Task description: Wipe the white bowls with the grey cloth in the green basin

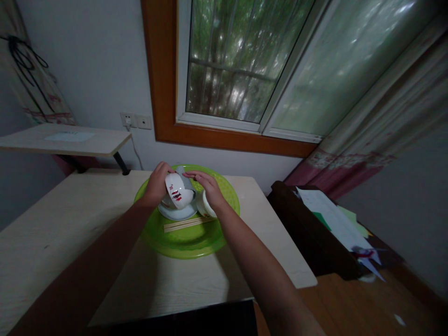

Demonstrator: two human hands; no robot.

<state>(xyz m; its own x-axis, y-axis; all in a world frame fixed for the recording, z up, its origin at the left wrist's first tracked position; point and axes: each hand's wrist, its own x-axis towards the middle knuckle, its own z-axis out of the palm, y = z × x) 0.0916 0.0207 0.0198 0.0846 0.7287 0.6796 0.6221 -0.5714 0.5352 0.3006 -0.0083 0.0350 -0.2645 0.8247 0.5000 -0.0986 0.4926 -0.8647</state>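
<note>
My left hand (157, 183) grips a white bowl (179, 192) with red markings, tilted on its side above the tray. A grey cloth (185, 178) lies against the bowl's rim and inside. The fingers of my right hand (209, 186) reach across and press on this cloth. Beneath the bowl is a white plate (178, 214). Another white bowl (204, 205) stands beside it, partly covered by my right hand. Pale wooden chopsticks (189, 224) lie in front. All of this is on a round green tray (196, 249).
The tray rests on a light wooden table (115, 242). A raised shelf (70, 140) stands at the table's left back. Behind are a wall socket (136, 121) with a cable and a wood-framed window (238, 70). To the right, papers (332, 224) lie on a dark cabinet.
</note>
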